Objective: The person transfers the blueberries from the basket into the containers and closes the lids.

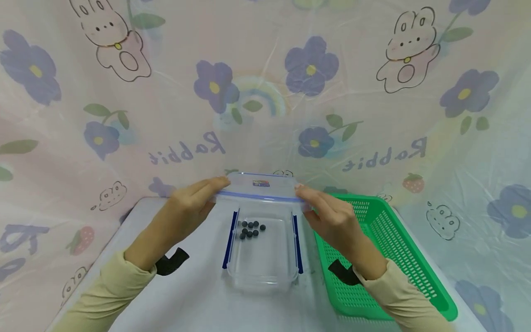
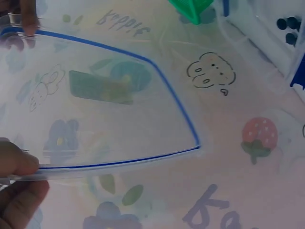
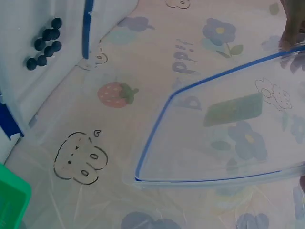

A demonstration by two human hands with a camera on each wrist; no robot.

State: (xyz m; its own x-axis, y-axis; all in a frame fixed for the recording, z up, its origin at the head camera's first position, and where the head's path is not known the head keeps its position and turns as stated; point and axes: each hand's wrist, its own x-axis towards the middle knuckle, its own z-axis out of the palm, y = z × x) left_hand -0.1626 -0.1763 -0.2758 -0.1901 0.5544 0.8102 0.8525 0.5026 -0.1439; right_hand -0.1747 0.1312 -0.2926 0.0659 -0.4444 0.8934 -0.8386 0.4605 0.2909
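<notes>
A clear plastic lid (image 1: 261, 190) with a blue seal and a small label is held up by both hands, above and behind a clear box. My left hand (image 1: 188, 210) pinches the lid's left edge; in the left wrist view, thumb and fingers (image 2: 19, 164) close on its rim. My right hand (image 1: 333, 216) grips the opposite edge. Below, the uncovered clear box (image 1: 269, 272) rests on the table, its dark blue side clips (image 1: 298, 244) standing along both sides. Several small dark round berries, like blueberries (image 1: 250, 234), lie in its back left part.
To the right of the box, a green perforated plastic basket (image 1: 356, 197) stands partly under the right forearm. A white-covered table (image 1: 174, 295) carries everything. Behind hangs a curtain (image 1: 257, 138) printed with rabbits and flowers. Each wrist wears a black mount (image 1: 172, 262).
</notes>
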